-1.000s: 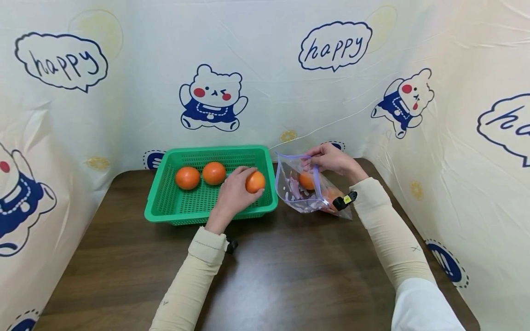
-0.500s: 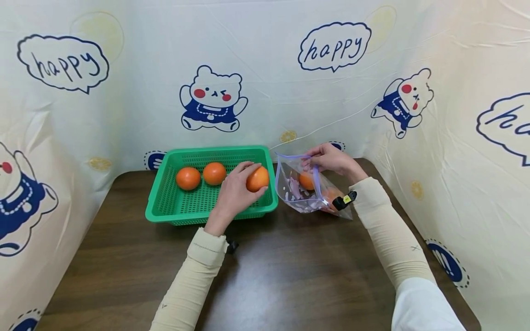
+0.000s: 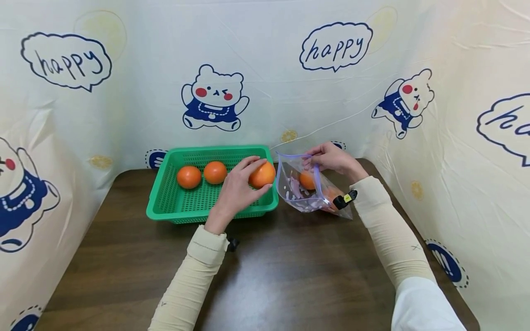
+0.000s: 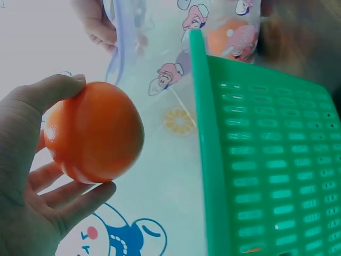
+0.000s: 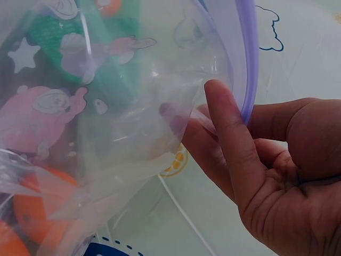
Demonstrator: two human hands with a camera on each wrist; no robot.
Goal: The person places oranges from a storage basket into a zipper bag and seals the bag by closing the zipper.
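Left hand [image 3: 237, 193] grips an orange [image 4: 101, 136] near the basket rim [image 4: 206, 144], right hand [image 3: 332, 158] pinching the bag [image 3: 295, 187] beyond.

1 left hand [image 3: 238, 191], 1 right hand [image 3: 333, 160], 2 wrist cameras [image 3: 344, 201]. 1 worktop [image 3: 298, 271], 1 green basket [image 3: 154, 197], 1 clear bag [image 3: 295, 189]. 2 loose oranges [image 3: 189, 177] in the basket, 1 held orange [image 3: 264, 175] in the left hand, at least 2 bagged oranges [image 3: 307, 180]. Printed on the cloth [image 3: 265, 59]: 3 bears [image 3: 213, 99], 3 speech bubbles [image 3: 336, 48], some cut off.
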